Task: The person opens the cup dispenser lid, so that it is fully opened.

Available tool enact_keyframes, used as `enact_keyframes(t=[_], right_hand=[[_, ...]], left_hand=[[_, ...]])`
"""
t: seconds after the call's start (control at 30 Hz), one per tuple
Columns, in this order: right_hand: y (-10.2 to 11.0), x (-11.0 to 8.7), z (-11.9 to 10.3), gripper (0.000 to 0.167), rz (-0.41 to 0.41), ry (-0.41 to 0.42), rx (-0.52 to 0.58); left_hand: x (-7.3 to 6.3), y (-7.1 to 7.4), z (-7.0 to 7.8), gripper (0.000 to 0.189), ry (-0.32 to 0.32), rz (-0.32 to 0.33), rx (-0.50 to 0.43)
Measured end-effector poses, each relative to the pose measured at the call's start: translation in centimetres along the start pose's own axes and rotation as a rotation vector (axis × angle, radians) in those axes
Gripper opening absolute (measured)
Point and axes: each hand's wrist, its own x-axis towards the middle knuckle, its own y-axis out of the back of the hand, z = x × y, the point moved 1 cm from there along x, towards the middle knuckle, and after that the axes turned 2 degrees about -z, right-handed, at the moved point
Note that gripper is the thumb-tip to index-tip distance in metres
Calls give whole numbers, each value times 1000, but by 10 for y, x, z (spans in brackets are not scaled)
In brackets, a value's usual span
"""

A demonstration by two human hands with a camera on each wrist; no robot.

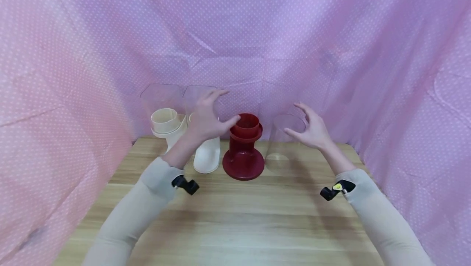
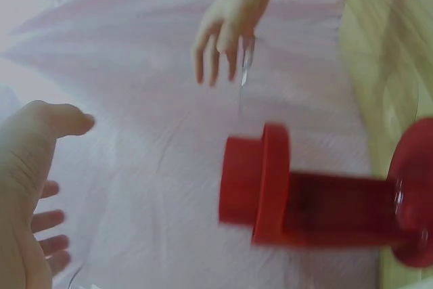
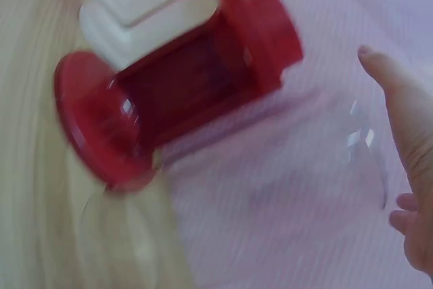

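Observation:
A red plastic stand (image 1: 243,168) with a round base and an open cup-like top stands on the table. My left hand (image 1: 206,121) is raised beside its top with thumb and fingers spread, holding nothing. In the left wrist view a gap separates that hand from the red stand (image 2: 331,209). To the right of the stand, a clear cylinder (image 1: 276,147) is upright on the table. My right hand (image 1: 313,132) hovers by its rim, fingers parted; whether they touch the clear wall I cannot tell.
Two cream stands with cup tops, one on the left (image 1: 164,121) and one partly behind my left hand (image 1: 207,155), stand at the back left. Clear panels (image 1: 162,94) rise behind them. A pink dotted cloth (image 1: 235,25) surrounds the wooden table (image 1: 235,221).

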Motion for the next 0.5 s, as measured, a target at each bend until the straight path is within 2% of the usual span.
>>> enact_keyframes(t=[0.07, 0.13, 0.23, 0.33, 0.5], right_hand=[[0, 6, -16, 90, 38, 20, 12], [-3, 14, -32, 89, 58, 36, 41], [-14, 26, -58, 89, 64, 59, 87], [-32, 38, -83, 90, 46, 81, 142], [-67, 57, -123, 85, -46, 93, 222]], left_hand=[[-6, 16, -9, 76, -18, 99, 8], [-12, 28, -20, 78, -8, 185, 4], [-22, 40, -38, 85, 61, 253, -17], [-34, 42, -52, 93, 145, 255, -73], [-46, 33, -68, 96, 266, 192, -181]])
